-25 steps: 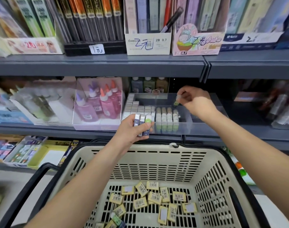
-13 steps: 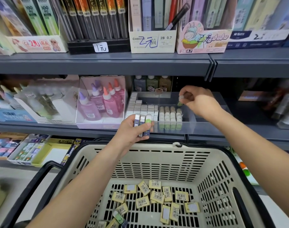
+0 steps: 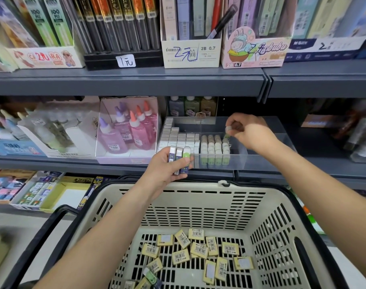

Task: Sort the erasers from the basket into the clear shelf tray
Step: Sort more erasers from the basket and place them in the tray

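My left hand [image 3: 167,167] grips three upright sleeved erasers [image 3: 179,156] just in front of the clear shelf tray [image 3: 261,161]. My right hand [image 3: 248,132] reaches into the tray and pinches one green-and-white eraser [image 3: 228,130] above the right end of the rows of erasers [image 3: 213,146] standing there. White erasers [image 3: 178,136] fill the tray's left part. Below, the beige basket [image 3: 198,205] holds several yellow wrapped erasers [image 3: 198,249] loose on its floor, plus a green one [image 3: 149,275].
Pink glue bottles [image 3: 130,130] stand in a clear box left of the tray. Pencil-lead boxes [image 3: 190,49] fill the grey shelf [image 3: 136,80] above. More stationery boxes [image 3: 38,190] sit on the lower shelf at left. Dark items [image 3: 355,132] lie right of the tray.
My right hand has stayed over the tray's right rows, lowering the pinched eraser a little. My left hand keeps its three erasers in the same spot.
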A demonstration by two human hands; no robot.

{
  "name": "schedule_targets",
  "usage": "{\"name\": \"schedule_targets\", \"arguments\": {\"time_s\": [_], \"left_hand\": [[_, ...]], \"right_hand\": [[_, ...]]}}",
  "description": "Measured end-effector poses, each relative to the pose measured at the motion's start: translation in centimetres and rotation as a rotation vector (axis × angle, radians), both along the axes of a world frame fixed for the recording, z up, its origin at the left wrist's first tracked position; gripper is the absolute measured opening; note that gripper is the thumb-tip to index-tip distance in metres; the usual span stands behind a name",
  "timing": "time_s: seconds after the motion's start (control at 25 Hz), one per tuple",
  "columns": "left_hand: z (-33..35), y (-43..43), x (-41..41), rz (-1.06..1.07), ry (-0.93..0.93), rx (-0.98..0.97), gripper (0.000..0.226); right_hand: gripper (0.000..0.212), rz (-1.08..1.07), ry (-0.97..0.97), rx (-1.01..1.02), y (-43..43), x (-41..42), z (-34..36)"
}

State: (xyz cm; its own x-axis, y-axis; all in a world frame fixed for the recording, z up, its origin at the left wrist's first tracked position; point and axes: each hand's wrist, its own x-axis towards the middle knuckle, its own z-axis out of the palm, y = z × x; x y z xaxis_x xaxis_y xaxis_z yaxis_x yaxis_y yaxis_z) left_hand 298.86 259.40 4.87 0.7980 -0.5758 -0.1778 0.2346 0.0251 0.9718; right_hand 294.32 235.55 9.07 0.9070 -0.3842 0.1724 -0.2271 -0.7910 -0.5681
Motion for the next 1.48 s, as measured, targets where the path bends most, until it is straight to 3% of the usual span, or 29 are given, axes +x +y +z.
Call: {"name": "schedule_targets", "arguments": {"time_s": [0.16,0.44,0.68,0.8,0.92,1.16,1.32,1.4,1.48], "left_hand": [[-0.1,0.0,0.0,0.007,0.008,0.003,0.019],[-0.2,-0.2,-0.2,0.001,0.012,0.003,0.018],[-0.2,-0.1,-0.2,0.014,0.026,0.001,0.018],[-0.2,-0.2,-0.4,0.013,0.022,0.005,0.017],[-0.1,-0.6,-0.7,0.011,0.034,0.001,0.016],[0.5,-1.4,-1.0,-0.010,0.047,-0.037,0.016],[0.6,-2.0,-1.3,-0.016,0.050,-0.043,0.016],[0.5,-2.3,-1.5,-0.026,0.047,-0.038,0.016],[0.5,-2.7,-1.8,-0.046,0.040,-0.033,0.017]], "right_hand": [[0.010,-0.007,0.123,-0.019,0.5,0.4,-0.6],[0.026,0.030,0.367,-0.200,1.6,1.0,0.3],[0.026,-0.039,0.577,-0.160,1.7,1.5,1.1],[0.026,-0.025,0.465,0.083,1.4,1.2,0.8],[0.026,-0.012,0.429,0.140,1.4,0.7,1.0],[0.025,-0.066,0.465,0.002,2.1,0.0,1.7],[0.019,-0.023,0.231,-0.161,3.7,-1.7,1.9],[0.019,0.028,0.076,-0.129,4.8,-2.8,1.6],[0.017,0.124,0.047,0.026,5.7,-3.5,1.3]]}}
